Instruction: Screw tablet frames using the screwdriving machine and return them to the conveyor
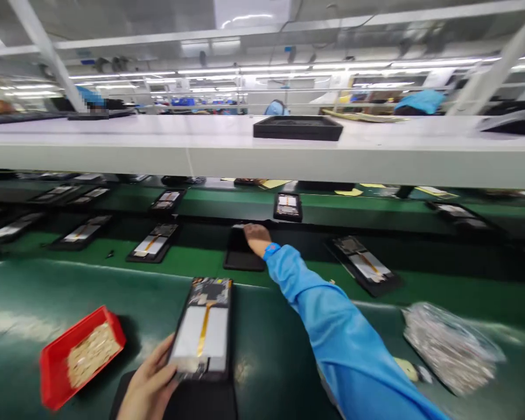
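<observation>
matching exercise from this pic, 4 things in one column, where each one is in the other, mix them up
Things:
1. red plastic tray
2. black tray
3. left hand
4. right hand

Places:
A. on the white shelf above the line
B. on a black panel farther along the line
C. on the green belt, left of the open electronic unit
D. holding the open electronic unit

Pairs: 1-C, 2-A, 3-D, 4-B
</observation>
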### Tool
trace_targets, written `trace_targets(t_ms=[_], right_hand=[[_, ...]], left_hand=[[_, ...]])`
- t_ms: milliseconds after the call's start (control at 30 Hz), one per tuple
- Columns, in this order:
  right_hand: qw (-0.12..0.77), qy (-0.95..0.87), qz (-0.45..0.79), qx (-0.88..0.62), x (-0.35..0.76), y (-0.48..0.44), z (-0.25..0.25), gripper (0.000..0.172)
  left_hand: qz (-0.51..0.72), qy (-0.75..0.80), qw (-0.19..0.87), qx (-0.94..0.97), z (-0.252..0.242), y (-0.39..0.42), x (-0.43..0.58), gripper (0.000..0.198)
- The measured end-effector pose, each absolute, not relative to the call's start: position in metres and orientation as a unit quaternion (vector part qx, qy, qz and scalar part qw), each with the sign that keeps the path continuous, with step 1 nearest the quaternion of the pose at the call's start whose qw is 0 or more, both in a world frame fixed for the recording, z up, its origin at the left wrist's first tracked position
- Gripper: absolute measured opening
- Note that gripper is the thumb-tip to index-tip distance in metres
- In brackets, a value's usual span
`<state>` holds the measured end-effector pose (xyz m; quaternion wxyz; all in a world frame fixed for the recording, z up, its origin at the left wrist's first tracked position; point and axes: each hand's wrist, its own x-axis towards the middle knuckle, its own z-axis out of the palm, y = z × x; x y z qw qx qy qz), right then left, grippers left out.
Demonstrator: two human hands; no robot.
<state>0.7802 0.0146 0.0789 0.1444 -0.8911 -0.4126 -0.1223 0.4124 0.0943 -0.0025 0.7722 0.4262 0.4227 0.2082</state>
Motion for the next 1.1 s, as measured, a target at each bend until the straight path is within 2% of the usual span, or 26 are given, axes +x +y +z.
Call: trace_targets(t_ms=[100, 233, 367, 467, 533, 567, 633, 667, 767, 867, 1000, 1100], right_hand=[[0.172, -0.384, -0.147, -0.895, 0.814, 0.003, 0.111, 0.028], [0.199, -0.378, -0.206, -0.88, 0.828, -0.047, 0.145, 0.034], [0.228, -0.411, -0.307, -0.828, 0.791, -0.109, 0.163, 0.035], [0.268, -0.494, -0.309, -0.767, 0.748, -0.137, 0.171, 0.03], [0.294, -0.554, -0.26, -0.734, 0.717, -0.144, 0.172, 0.03], [0.305, -0.581, -0.231, -0.718, 0.703, -0.144, 0.171, 0.032], [0.326, -0.627, -0.184, -0.683, 0.676, -0.142, 0.162, 0.041], [0.335, -0.645, -0.167, -0.666, 0.663, -0.139, 0.155, 0.046], [0.35, -0.681, -0.144, -0.627, 0.625, -0.128, 0.122, 0.058], [0.342, -0.715, -0.153, -0.591, 0.584, -0.116, 0.079, 0.065], [0.295, -0.752, -0.165, -0.565, 0.53, -0.109, 0.02, 0.063], [0.262, -0.752, -0.138, -0.588, 0.5, -0.107, -0.011, 0.053]], left_hand=[[0.165, 0.319, 0.824, 0.439, 0.002, 0.107, 0.488, 0.061], [0.188, 0.258, 0.813, 0.488, 0.005, 0.117, 0.596, 0.057], [0.287, 0.296, 0.728, 0.547, 0.018, 0.117, 0.644, 0.084], [0.367, 0.224, 0.621, 0.655, 0.035, 0.119, 0.624, 0.099], [0.376, 0.156, 0.556, 0.725, 0.043, 0.122, 0.592, 0.088], [0.347, 0.13, 0.551, 0.747, 0.044, 0.122, 0.573, 0.073], [0.235, 0.101, 0.591, 0.765, 0.04, 0.123, 0.527, 0.03], [0.176, 0.101, 0.628, 0.751, 0.035, 0.123, 0.502, 0.015], [0.069, 0.14, 0.755, 0.637, 0.019, 0.123, 0.421, 0.02], [0.045, 0.191, 0.834, 0.516, 0.007, 0.128, 0.35, 0.021], [0.139, 0.279, 0.866, 0.391, 0.002, 0.133, 0.3, 0.028], [0.194, 0.303, 0.881, 0.307, 0.001, 0.125, 0.292, 0.028]])
